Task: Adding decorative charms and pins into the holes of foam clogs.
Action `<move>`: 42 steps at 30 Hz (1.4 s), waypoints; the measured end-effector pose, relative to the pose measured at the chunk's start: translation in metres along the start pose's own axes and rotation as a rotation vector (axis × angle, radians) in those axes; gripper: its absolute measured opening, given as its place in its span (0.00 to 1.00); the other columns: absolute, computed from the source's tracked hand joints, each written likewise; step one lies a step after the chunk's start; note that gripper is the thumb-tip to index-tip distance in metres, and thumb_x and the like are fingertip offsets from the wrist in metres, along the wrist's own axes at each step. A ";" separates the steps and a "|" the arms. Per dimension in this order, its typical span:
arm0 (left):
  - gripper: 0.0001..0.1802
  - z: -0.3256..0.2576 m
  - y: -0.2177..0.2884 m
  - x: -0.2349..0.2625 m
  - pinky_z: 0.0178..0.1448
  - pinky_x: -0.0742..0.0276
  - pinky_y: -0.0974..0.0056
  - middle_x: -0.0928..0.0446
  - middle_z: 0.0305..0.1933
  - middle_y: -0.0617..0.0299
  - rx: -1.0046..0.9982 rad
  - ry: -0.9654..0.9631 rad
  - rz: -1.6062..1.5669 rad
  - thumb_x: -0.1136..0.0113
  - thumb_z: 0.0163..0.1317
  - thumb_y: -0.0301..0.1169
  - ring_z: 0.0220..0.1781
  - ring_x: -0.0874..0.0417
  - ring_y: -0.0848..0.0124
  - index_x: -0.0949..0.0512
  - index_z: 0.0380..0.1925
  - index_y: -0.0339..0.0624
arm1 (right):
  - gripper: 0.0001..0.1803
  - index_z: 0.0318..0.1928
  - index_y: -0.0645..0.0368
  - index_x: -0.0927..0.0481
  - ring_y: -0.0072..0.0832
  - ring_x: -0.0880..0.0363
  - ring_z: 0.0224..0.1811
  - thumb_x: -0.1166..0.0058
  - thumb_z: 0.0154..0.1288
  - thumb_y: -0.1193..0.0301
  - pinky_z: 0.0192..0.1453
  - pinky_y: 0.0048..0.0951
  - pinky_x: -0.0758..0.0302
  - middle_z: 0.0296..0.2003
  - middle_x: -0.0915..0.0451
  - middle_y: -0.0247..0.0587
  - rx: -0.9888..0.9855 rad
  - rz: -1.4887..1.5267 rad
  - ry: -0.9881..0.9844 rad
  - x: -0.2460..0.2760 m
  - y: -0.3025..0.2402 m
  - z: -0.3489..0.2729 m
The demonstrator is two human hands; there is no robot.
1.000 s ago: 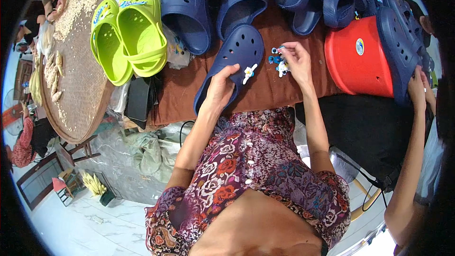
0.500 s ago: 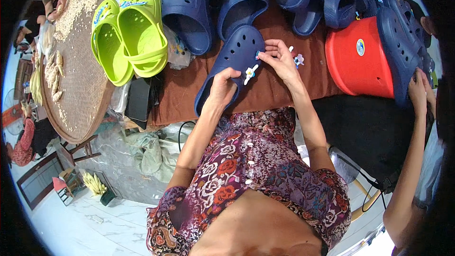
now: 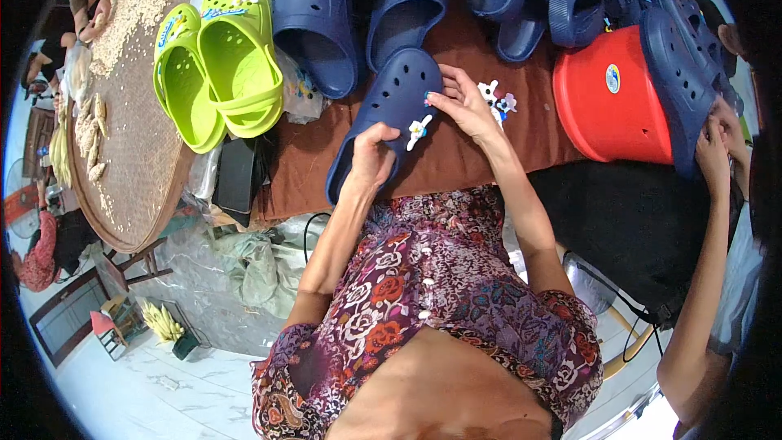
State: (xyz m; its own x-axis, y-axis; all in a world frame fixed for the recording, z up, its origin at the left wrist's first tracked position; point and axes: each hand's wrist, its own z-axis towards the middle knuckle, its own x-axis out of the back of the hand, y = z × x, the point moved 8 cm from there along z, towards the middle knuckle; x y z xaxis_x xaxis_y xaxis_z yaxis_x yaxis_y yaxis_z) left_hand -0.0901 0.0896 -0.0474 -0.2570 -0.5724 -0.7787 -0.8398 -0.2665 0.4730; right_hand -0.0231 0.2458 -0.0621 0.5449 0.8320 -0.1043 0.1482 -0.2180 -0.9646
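A navy clog [image 3: 383, 102] with round holes lies tilted on the brown cloth before me, toe pointing away. My left hand [image 3: 372, 155] grips its near side, thumb on the upper and fingers inside the opening. A white figure-shaped shoe charm [image 3: 418, 131] sits on the upper beside that thumb. At the right edge of the toe, my right hand [image 3: 463, 106] pinches a small blue-and-red shoe charm [image 3: 428, 98] against the clog, thumb on top; the fingertips are partly hidden. Just beyond that hand, loose white and purple charms [image 3: 501, 102] lie on the cloth.
Lime-green clogs [image 3: 240, 73] stand left, more navy clogs [image 3: 314, 24] behind. A red bucket [image 3: 607, 106] stands right, where a co-worker's hands [image 3: 717, 143] hold another navy clog [image 3: 680, 81]. A round woven tray [image 3: 134, 171] with pale kernels and a black phone [image 3: 236, 179] are at left.
The clog and both hands have shifted slightly left and nearer in the picture, along with the whole scene. My right thumb stays pressed on the small charm, and the left grip is unchanged.
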 end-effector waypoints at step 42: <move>0.30 -0.008 0.005 -0.003 0.68 0.31 0.54 0.24 0.58 0.51 -0.050 -0.008 -0.125 0.47 0.51 0.21 0.59 0.23 0.58 0.30 0.59 0.33 | 0.07 0.39 0.59 0.21 0.41 0.21 0.36 0.41 0.59 0.77 0.41 0.38 0.26 0.35 0.21 0.43 0.656 -0.865 0.462 -0.014 -0.100 -0.047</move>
State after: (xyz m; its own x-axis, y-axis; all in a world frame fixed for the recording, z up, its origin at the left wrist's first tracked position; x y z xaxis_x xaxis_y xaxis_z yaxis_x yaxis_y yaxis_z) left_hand -0.0892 0.0835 -0.0397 -0.1560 -0.5260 -0.8361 -0.8407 -0.3737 0.3920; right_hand -0.0067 0.2315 0.0475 0.7384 0.2811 0.6130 0.2359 0.7438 -0.6254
